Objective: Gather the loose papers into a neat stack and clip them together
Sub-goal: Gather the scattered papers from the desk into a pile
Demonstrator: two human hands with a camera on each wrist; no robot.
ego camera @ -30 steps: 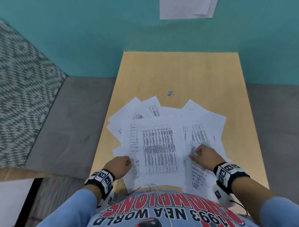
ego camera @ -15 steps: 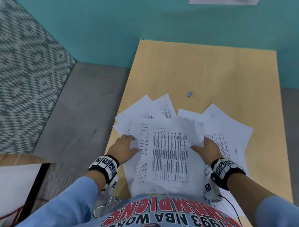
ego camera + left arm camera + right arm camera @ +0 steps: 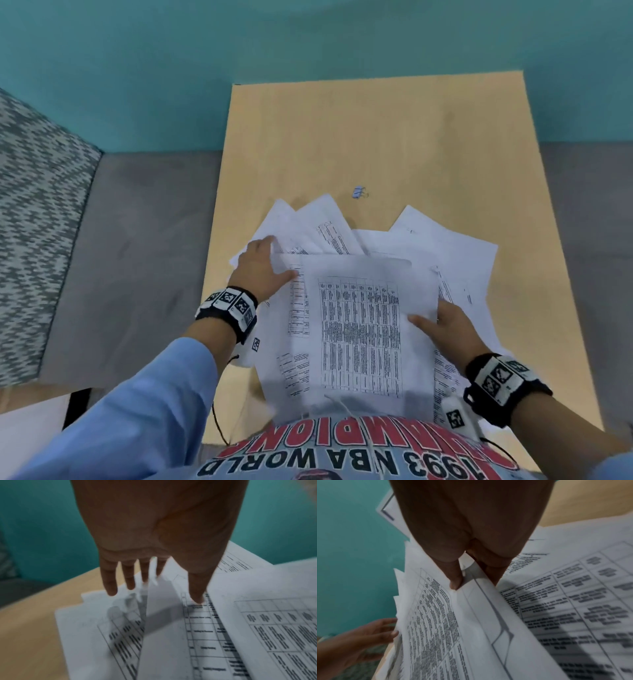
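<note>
Several printed white papers (image 3: 424,246) lie fanned out on the wooden table (image 3: 376,137). A top bundle of sheets (image 3: 359,335) with a dark table print is raised at its right edge. My right hand (image 3: 431,320) pinches that edge, thumb on top and fingers underneath, as the right wrist view shows (image 3: 474,582). My left hand (image 3: 274,258) lies with straight fingers on the sheets at the left of the pile; in the left wrist view (image 3: 154,593) its thumb touches a printed sheet (image 3: 205,642). A small binder clip (image 3: 358,192) lies beyond the papers.
A teal wall (image 3: 308,41) stands behind the table. Grey floor (image 3: 137,257) runs along the left, with a patterned surface (image 3: 30,222) further left. The far half of the table is bare wood. My shirt front covers the papers' near edge.
My left hand has slid away from me along the left side of the pile. My right hand has gone from lying on the right sheets to pinching the top bundle's edge.
</note>
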